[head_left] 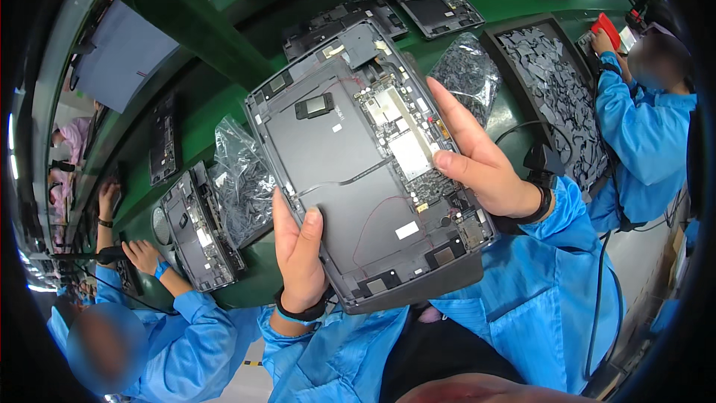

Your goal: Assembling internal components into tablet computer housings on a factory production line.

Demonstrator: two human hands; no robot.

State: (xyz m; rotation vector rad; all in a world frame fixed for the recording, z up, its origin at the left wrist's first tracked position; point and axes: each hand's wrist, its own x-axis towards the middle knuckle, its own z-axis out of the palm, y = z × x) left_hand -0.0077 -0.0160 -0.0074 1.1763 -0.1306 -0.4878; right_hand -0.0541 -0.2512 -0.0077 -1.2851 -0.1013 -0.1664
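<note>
Opened dark-grey device casing (324, 149), held up slantwise in front of green bench (509, 104). Inside, right: crowded circuit board (409, 155) with silvery shields; upper left, black module (315, 107); white label (407, 230) low.
Left hand (300, 254) grasps lower left edge; right hand (483, 170), right edge; thumbs over rim.
Dark tray (494, 39) beyond right hand. Plastic bags (242, 172) near left, upper-right edges. Narrow bare bench strip between right bag and tray.
</note>
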